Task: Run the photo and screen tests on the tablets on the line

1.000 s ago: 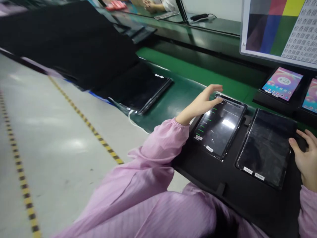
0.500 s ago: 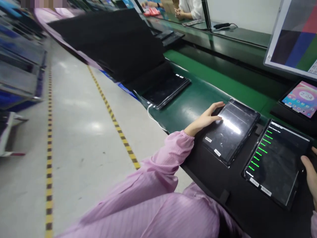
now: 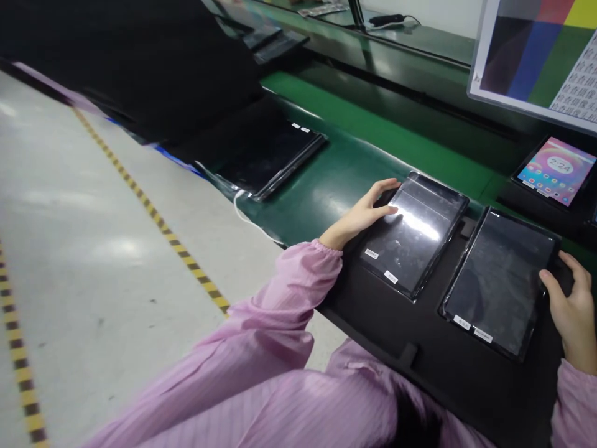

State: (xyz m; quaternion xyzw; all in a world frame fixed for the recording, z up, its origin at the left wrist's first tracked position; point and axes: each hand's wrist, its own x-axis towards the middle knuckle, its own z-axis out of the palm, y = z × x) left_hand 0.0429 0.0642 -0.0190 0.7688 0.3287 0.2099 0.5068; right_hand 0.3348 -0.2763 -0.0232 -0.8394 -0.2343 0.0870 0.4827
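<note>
— What is the left hand [image 3: 361,214] doing over there?

— It's resting at the far corner of the left tablet [image 3: 415,233], fingers [image 3: 385,185] loosely spread and thumb lying on the glass, not closing round anything. That tablet is lying flat in the black tray [image 3: 420,336] on the green surface [image 3: 345,168], its screen dark and glaring.

— And the other one?

— The right hand [image 3: 571,311] is curling over the right edge of the right tablet [image 3: 501,280], thumb on the front and fingers wrapping behind. That one is sitting beside the first, also dark.

— How far along, would you say?

— Both are sitting seated and unlit, neither lifted, so I'm judging the handling barely begun. Behind, a lit tablet [image 3: 550,171] is glowing under the colour chart [image 3: 536,56].
</note>
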